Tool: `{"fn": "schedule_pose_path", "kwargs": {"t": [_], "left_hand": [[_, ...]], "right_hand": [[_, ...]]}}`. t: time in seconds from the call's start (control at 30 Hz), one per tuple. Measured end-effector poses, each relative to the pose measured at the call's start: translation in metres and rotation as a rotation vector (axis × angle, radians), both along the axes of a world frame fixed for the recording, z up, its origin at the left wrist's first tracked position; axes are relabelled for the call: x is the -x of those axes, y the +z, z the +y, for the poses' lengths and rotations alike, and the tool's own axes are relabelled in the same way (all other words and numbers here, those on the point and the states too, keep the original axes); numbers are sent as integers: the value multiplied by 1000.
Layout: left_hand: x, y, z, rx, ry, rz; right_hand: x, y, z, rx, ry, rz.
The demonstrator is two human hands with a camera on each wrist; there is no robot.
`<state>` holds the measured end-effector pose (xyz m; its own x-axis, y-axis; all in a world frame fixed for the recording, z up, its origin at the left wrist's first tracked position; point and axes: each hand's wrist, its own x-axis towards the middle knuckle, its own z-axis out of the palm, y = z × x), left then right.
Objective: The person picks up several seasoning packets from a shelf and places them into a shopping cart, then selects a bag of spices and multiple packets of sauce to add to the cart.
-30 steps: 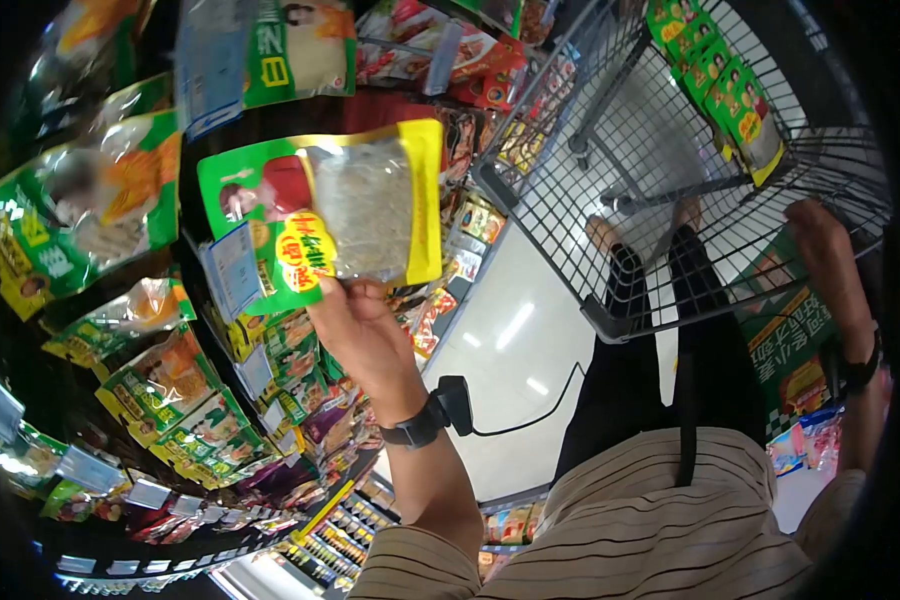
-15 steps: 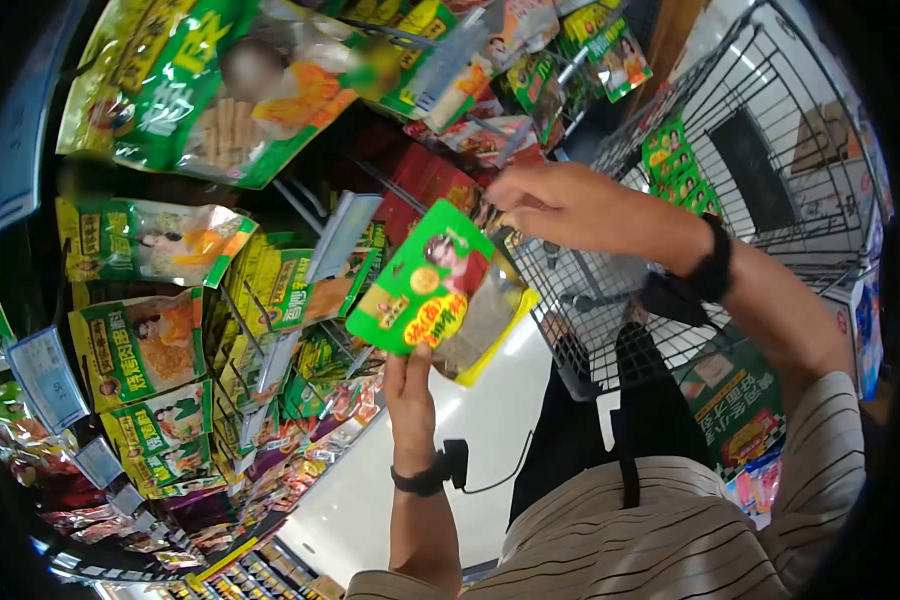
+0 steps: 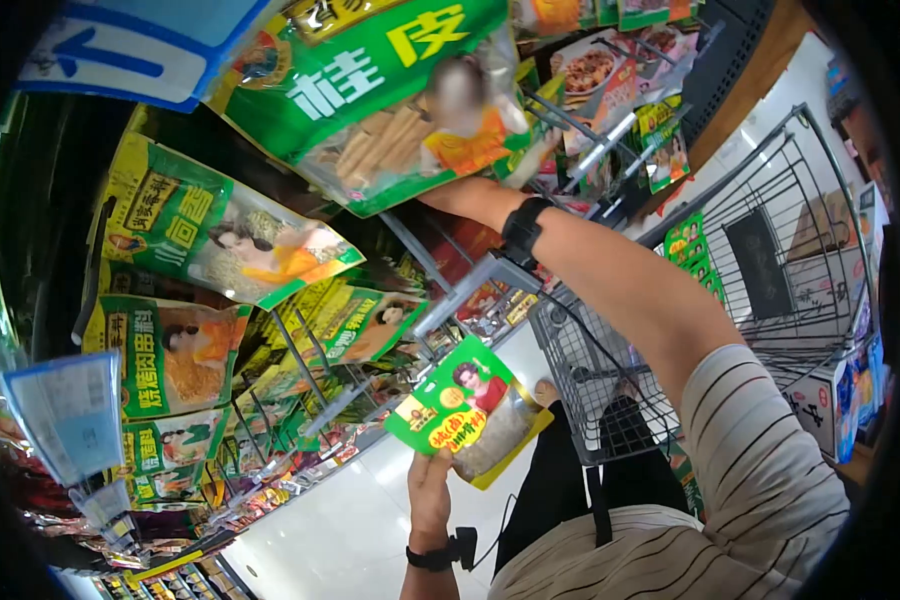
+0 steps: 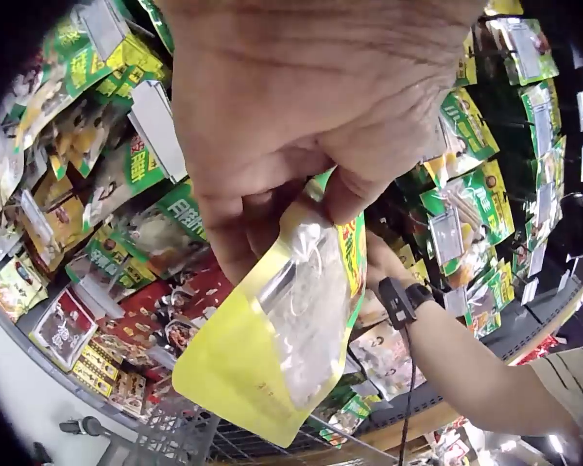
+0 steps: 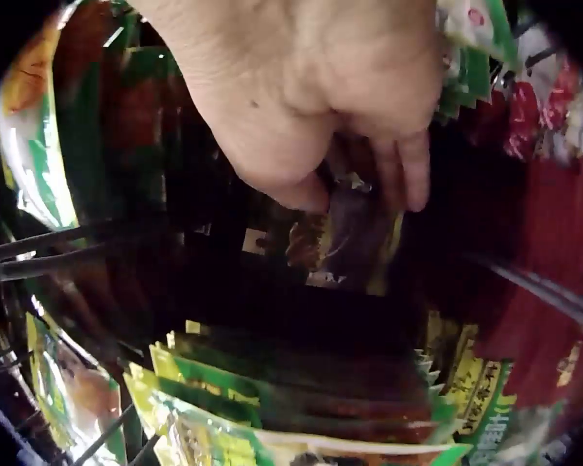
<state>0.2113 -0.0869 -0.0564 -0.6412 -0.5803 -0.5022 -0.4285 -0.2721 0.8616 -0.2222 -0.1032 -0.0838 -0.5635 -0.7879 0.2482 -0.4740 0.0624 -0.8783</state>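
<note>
My left hand [image 3: 430, 495] pinches a green seasoning packet [image 3: 480, 395] by its lower edge, thumb in front. In the left wrist view its yellow end and clear window [image 4: 311, 311] show, the fingers bent round the far end. My right hand [image 3: 470, 200] reaches in among the hanging packets, mostly hidden behind a large cinnamon packet [image 3: 390, 100] in the head view. Seen from the right wrist, thumb and fingers close on a dark packet [image 5: 355, 233] deep in the shadowed rack; its print is too dim to read.
Metal hooks [image 3: 300, 345] and price tags [image 3: 70, 410] stick out around both arms. A fennel packet [image 3: 235, 235] hangs at the left. The shopping cart [image 3: 820, 290], holding several green packets [image 3: 690, 250], stands at the right.
My right hand has left the cart, crossed to the left and gone in among the hanging packets. The left hand has drawn its packet away from the rack, lower and nearer the body.
</note>
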Motion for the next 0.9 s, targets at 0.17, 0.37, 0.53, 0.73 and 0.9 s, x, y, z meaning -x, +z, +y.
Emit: {"fn": "schedule_pose_path", "kwargs": {"t": [0.17,0.37,0.53,0.73,0.9], "left_hand": [[-7,-14,-1,-63,29,34],[-8,-8,1,-94,24,44],[-1,-1,1,-92,58,33],[5,6,4,-63,98,17],[3,4,5,-67,111,6]], "right_hand": [[13,-13,-12,-158,-156,84],[33,-20,-17,-298,-354,169],[47,-24,-23,-354,-461,180],[54,-25,-22,-376,-513,184],[50,-16,-26,-345,-525,229]]}}
